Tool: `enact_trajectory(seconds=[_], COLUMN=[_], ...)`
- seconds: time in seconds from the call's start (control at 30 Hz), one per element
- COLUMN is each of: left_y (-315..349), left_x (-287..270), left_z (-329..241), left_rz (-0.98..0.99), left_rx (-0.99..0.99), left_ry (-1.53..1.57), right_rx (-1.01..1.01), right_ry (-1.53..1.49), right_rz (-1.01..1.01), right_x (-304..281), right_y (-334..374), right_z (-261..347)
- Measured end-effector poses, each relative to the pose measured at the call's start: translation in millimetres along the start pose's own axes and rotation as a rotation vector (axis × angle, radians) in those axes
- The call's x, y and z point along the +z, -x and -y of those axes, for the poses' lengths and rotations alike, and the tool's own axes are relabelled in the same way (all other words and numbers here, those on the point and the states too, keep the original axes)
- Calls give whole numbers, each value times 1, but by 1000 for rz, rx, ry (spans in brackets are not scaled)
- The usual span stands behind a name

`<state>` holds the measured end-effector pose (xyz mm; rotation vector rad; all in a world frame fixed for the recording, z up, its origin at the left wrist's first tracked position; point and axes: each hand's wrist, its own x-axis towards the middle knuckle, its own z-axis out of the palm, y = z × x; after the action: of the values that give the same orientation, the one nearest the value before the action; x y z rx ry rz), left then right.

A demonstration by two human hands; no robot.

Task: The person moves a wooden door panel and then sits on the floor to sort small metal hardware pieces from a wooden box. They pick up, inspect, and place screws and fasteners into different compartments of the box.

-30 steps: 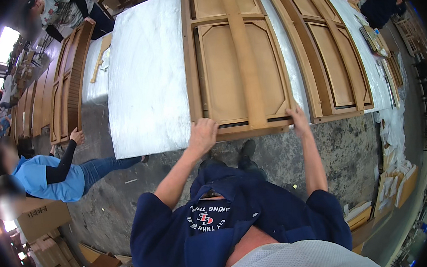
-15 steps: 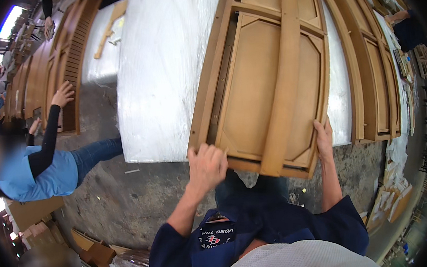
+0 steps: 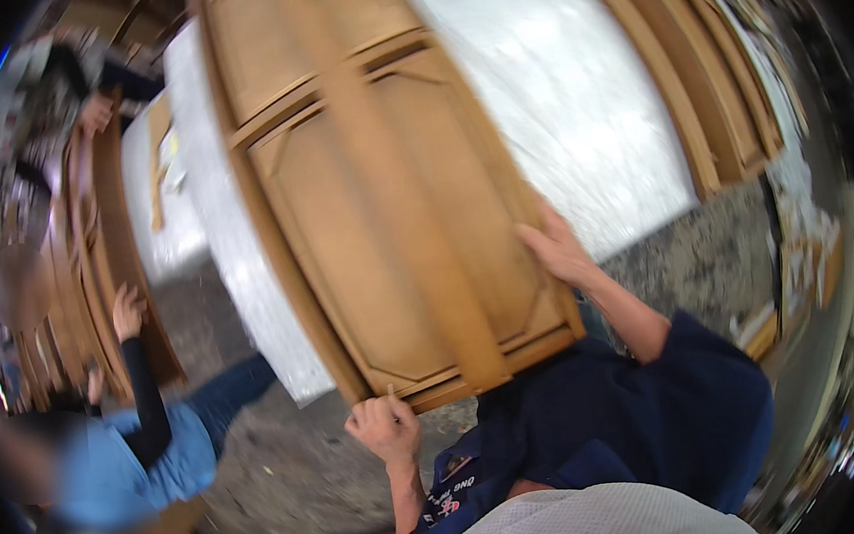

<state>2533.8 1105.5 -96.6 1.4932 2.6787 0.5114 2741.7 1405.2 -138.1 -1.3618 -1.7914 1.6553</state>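
White-covered bench [image 3: 590, 104] spreads below, a second brown frame [image 3: 698, 75] at its right side, a co-worker in blue [image 3: 165, 448] off left by another brown unit [image 3: 120, 251]. Brown wooden panel [image 3: 339, 234], slightly blurred, shows recessed faces with clipped corners and a lengthwise flat strip [image 3: 419, 227]. It slants over the bench, near end overhanging; left hand's fingers [image 3: 366, 418] clamp its near-left corner, right hand's fingers [image 3: 550, 225] its right edge.
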Motion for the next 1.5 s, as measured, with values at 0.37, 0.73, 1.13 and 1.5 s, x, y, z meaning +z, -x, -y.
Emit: enact_trajectory(seconds=[0.37, 0.73, 1.13, 1.5], left_y=[-60, -13, -7, -64], left_x=[-40, 119, 196, 261], left_z=[-67, -570, -749, -937], left_rz=[-180, 483, 722, 815], left_rx=[-323, 738, 859, 508], left_ry=[46, 727, 864, 1046], right_rx=[48, 11, -119, 354], right_ry=[-264, -955, -904, -121], right_rz=[433, -282, -513, -576], right_x=[-61, -355, -523, -883], right_y=[10, 221, 244, 115], right_z=[-2, -109, -182, -264])
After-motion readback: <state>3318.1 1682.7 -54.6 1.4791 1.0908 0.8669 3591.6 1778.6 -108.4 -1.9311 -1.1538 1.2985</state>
